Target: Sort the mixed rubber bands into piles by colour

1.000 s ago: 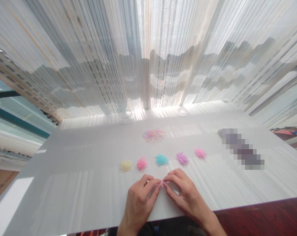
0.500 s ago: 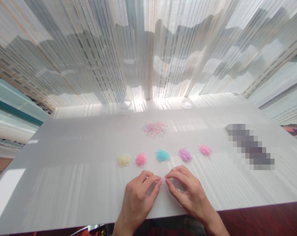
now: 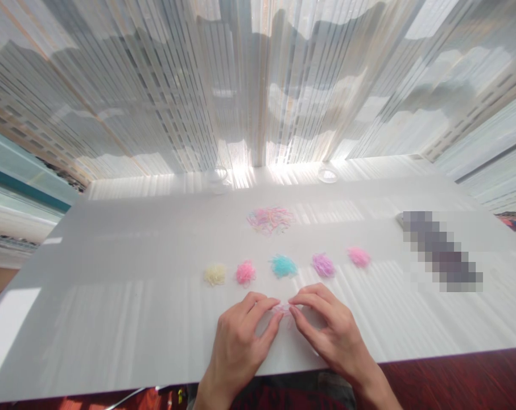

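Between my two hands, close to the table's front edge, is a small bunch of thin pale pink strands [image 3: 284, 308] that look like small rubber bands. My left hand [image 3: 247, 330] has its thumb and index finger bent around the left end of the bunch. On the other side, my right hand [image 3: 332, 324] pinches the right end between thumb and fingertips. Just beyond lies a row of sorted piles: yellow [image 3: 215, 274], hot pink [image 3: 245, 273], turquoise [image 3: 284, 266], purple [image 3: 323, 265] and light pink [image 3: 359, 257]. A mixed-colour pile [image 3: 270, 220] lies farther back.
A white table [image 3: 112, 273] carries everything. Two clear round containers or lids, one at the back left [image 3: 218, 177] and one at the back right [image 3: 327, 174], stand near the striped sheer curtain [image 3: 258, 85]. A blurred-out dark oblong object [image 3: 443, 250] lies on the right.
My left thumb and index fingertips have parted slightly around the pink bands, showing more of the bunch. The right hand keeps its pinch. The view has tilted a little.
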Motion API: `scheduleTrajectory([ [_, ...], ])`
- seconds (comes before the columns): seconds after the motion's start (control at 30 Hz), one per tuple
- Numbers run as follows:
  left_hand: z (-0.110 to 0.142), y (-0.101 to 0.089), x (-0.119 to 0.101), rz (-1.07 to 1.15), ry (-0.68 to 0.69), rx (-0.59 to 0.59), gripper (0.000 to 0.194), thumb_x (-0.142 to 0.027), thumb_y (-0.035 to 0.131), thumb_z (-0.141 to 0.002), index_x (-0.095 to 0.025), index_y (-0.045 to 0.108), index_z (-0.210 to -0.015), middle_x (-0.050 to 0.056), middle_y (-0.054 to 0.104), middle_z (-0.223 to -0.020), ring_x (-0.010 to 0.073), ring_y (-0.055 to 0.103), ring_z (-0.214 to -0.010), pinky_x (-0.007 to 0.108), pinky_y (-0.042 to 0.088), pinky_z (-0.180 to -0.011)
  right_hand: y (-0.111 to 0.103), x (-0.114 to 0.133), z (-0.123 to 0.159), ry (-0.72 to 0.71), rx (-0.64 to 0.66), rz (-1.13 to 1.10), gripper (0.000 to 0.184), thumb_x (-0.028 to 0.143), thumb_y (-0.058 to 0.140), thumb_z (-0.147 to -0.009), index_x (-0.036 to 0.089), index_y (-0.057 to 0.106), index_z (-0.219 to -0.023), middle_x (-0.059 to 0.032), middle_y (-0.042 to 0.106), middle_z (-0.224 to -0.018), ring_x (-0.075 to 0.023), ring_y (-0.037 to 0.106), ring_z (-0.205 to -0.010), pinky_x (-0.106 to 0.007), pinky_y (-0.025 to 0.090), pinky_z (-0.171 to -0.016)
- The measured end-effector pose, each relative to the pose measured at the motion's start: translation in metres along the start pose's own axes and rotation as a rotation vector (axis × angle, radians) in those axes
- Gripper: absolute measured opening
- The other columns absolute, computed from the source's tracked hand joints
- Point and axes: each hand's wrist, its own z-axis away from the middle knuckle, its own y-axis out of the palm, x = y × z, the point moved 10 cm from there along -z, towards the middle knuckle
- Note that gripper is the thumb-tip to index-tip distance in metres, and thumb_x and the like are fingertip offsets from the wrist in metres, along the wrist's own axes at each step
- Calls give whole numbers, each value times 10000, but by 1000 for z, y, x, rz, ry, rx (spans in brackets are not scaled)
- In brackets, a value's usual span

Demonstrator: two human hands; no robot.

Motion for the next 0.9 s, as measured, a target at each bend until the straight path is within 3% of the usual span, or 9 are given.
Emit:
scheduleTrajectory([
  [0.13,1,-3,1,42,2,-16,201,-239,626,-1025,-233,663,-1222,31,732,-959,143,694,-748,221,557,-619,1,1,0,-16,3,-2,114,147,639,-984,221,696,-1049,-42,675,-941,-174,687,-862,-280,592,-770],
  [0.4,1,-4,-2,83,34,-34,108,-172,614,-1024,-212,697,-1081,31,713,-915,131,687,-742,205,555,-620,4,4,0,-32,36,-18,124,147,641,-985,233,700,-1052,-33,671,-925,-168,681,-844,-274,584,-754],
  [0.77,2,-5,0,105,15,-37,92,-168,599,-1029,-209,677,-1057,27,701,-924,104,608,-643,200,507,-584,4,4,1,-33,12,-3,115,157,638,-988,231,711,-1039,-40,684,-919,-174,693,-838,-280,594,-746],
  [0.9,4,-5,4,99,-13,-36,96,-202,604,-1030,-213,675,-1093,36,716,-951,97,545,-585,208,494,-562,-20,8,3,-61,-90,78,125,146,653,-974,235,720,-1031,-44,705,-914,-179,702,-818,-289,595,-727],
])
